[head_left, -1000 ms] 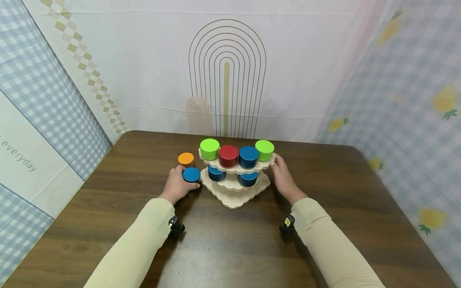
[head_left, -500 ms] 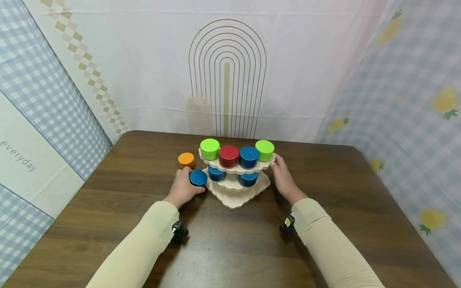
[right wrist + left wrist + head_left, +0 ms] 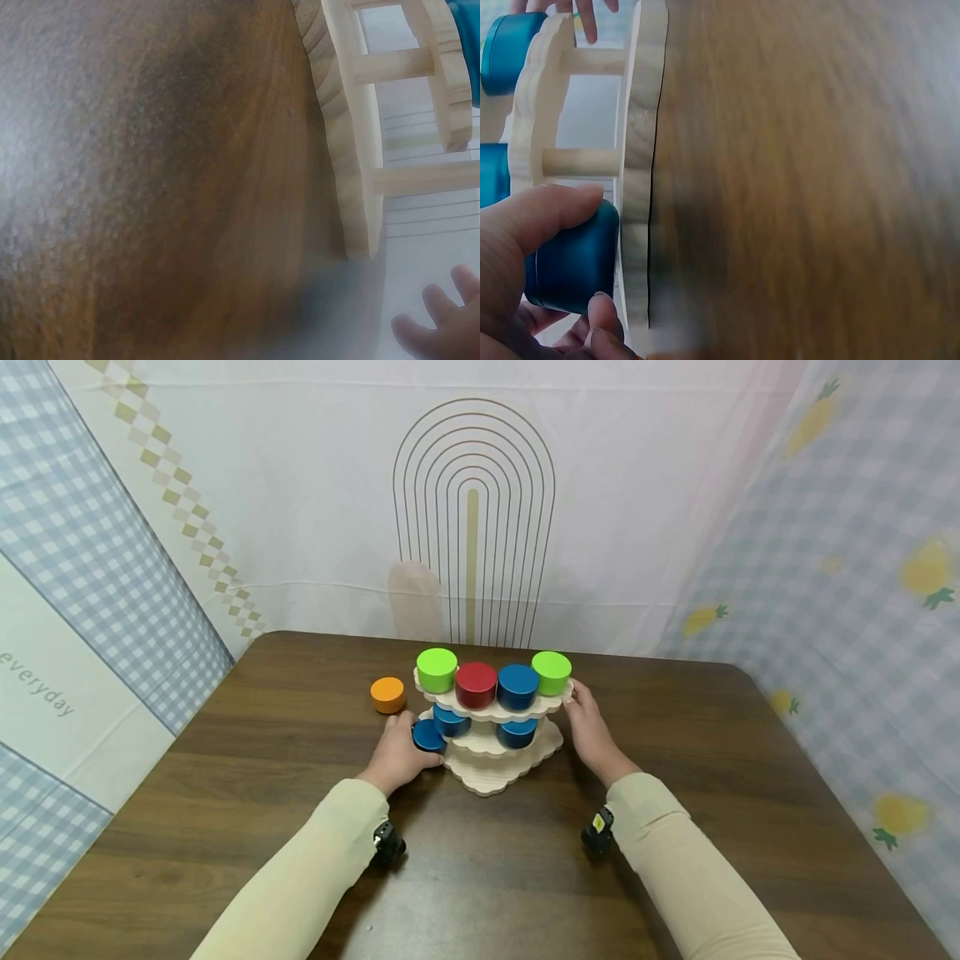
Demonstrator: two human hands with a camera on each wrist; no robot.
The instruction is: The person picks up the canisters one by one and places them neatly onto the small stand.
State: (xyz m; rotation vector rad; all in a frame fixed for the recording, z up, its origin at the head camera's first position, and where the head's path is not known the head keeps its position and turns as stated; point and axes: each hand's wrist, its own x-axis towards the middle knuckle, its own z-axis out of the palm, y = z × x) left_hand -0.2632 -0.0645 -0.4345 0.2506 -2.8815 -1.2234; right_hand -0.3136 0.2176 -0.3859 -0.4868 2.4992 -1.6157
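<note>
My left hand (image 3: 397, 753) grips a blue round tin (image 3: 428, 737) between thumb and fingers at the left side of a tiered wooden stand (image 3: 487, 772). In the left wrist view the gripped tin (image 3: 577, 255) sits at the scalloped bottom board (image 3: 639, 150), beside a wooden post. My right hand (image 3: 592, 731) holds the right end of the stand's top tier; some of its fingers (image 3: 439, 300) show below that tier in the right wrist view. Two lime-green tins (image 3: 437, 670), a red tin (image 3: 476, 685) and a blue tin (image 3: 517, 687) stand on top. Two more blue tins (image 3: 516, 733) are on the middle tier.
An orange tin (image 3: 387, 695) stands on the brown table (image 3: 480, 877), left of the stand and just beyond my left hand. Behind the table hangs a white patterned cloth (image 3: 322, 510). Checked cloth (image 3: 810, 610) hangs on both sides.
My left hand has moved right and slightly nearer with the blue tin, from beside the orange tin to the stand's bottom board. The right hand and the stand keep their places.
</note>
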